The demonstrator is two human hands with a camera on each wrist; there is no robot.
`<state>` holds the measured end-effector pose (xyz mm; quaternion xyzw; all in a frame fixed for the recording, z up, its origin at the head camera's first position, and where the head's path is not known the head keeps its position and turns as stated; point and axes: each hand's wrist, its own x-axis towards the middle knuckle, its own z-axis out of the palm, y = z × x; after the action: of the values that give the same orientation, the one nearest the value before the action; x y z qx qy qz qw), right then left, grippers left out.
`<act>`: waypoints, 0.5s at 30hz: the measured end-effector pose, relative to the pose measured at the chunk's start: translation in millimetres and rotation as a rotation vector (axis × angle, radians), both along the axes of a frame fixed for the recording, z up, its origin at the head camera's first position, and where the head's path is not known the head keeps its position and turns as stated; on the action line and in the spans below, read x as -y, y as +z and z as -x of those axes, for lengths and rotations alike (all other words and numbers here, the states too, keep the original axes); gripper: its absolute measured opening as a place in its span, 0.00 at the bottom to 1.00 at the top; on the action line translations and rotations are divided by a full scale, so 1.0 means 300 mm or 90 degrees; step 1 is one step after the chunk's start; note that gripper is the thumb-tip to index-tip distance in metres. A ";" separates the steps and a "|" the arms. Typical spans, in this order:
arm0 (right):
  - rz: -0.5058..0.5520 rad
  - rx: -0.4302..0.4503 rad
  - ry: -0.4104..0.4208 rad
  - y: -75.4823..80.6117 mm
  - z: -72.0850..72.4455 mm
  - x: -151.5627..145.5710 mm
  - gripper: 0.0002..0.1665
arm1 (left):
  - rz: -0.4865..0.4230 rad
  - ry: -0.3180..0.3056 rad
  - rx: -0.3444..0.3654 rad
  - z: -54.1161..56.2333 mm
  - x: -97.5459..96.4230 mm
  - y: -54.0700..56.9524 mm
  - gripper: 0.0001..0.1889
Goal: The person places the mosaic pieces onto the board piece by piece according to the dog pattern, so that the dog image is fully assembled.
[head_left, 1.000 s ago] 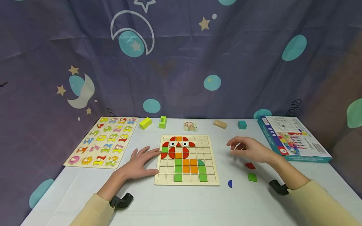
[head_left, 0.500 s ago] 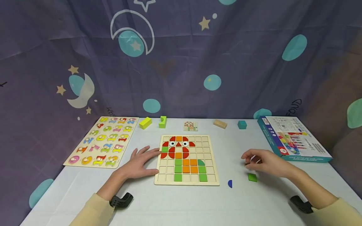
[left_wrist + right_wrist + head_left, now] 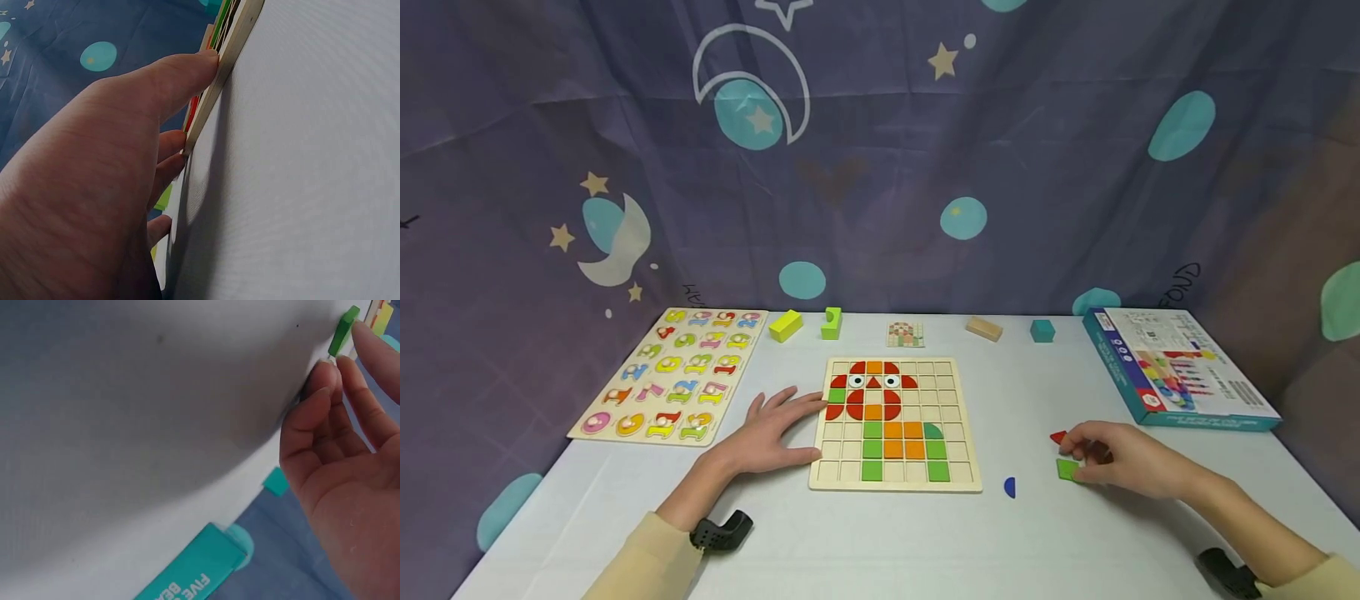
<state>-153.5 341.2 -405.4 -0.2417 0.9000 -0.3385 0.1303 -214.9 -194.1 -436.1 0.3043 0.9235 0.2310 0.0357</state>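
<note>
A wooden grid board (image 3: 925,468) lies mid-table, with red, orange and green pieces forming a figure. My left hand (image 3: 773,433) rests at its left side, fingers spread, with fingertips and thumb against the edge; the left wrist view shows the thumb (image 3: 187,69) on the board's side. To the right, my right hand (image 3: 1116,458) is low over the table, fingers bent. Its thumb tip is right at a green square tile (image 3: 1065,469), also visible in the right wrist view beside the fingertips (image 3: 324,370). A red piece (image 3: 1057,437) shows partly behind the fingers.
A blue half-round piece (image 3: 1010,487) lies right of the board. Behind are a small pattern card (image 3: 906,335), yellow-green blocks (image 3: 786,327), a wooden block (image 3: 984,329) and a teal cube (image 3: 1042,332). A number puzzle (image 3: 673,379) lies left, a teal box (image 3: 1187,367) right.
My right hand has moved right and toward the near side, from above the table beside the board down to the green tile and red piece. The left hand has stayed in place.
</note>
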 end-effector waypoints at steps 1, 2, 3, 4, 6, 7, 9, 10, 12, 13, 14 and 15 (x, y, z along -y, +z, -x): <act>-0.007 -0.002 -0.001 0.001 -0.001 -0.002 0.15 | 0.000 0.000 0.000 0.000 0.000 0.000 0.39; -0.013 -0.004 -0.002 0.001 -0.002 -0.004 0.15 | 0.000 0.001 0.000 0.000 0.000 -0.001 0.39; -0.019 -0.002 -0.006 0.003 -0.003 -0.005 0.15 | 0.000 0.002 0.000 0.000 0.000 -0.001 0.38; -0.022 -0.001 -0.005 0.004 -0.006 -0.006 0.15 | -0.001 0.002 0.000 0.001 0.000 -0.001 0.38; -0.027 0.001 -0.007 0.004 -0.009 -0.007 0.14 | -0.002 0.003 0.000 0.001 -0.001 -0.001 0.38; -0.026 -0.002 -0.004 0.004 -0.012 -0.007 0.14 | -0.002 0.004 0.000 0.001 -0.001 -0.001 0.38; -0.023 -0.010 -0.001 0.001 -0.014 -0.004 0.14 | -0.003 0.004 0.001 0.001 -0.002 -0.001 0.38; -0.021 -0.014 0.002 -0.001 -0.015 -0.002 0.14 | -0.003 0.004 0.002 0.001 -0.002 -0.001 0.38; -0.021 -0.021 0.002 -0.005 -0.015 0.006 0.13 | -0.003 0.005 0.003 0.001 -0.002 0.000 0.38; -0.021 -0.023 0.001 -0.006 -0.015 0.010 0.13 | -0.003 0.005 0.004 0.001 -0.002 0.000 0.38; -0.024 -0.021 -0.004 -0.006 -0.014 0.014 0.13 | -0.002 0.004 0.003 0.001 -0.002 0.001 0.38; -0.025 -0.020 -0.006 -0.005 -0.013 0.018 0.13 | -0.002 0.004 0.003 0.002 -0.002 0.001 0.38</act>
<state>-149.6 335.7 -407.0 -0.2401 0.9096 -0.3172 0.1195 -215.4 -193.5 -435.8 0.3007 0.9240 0.2334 0.0364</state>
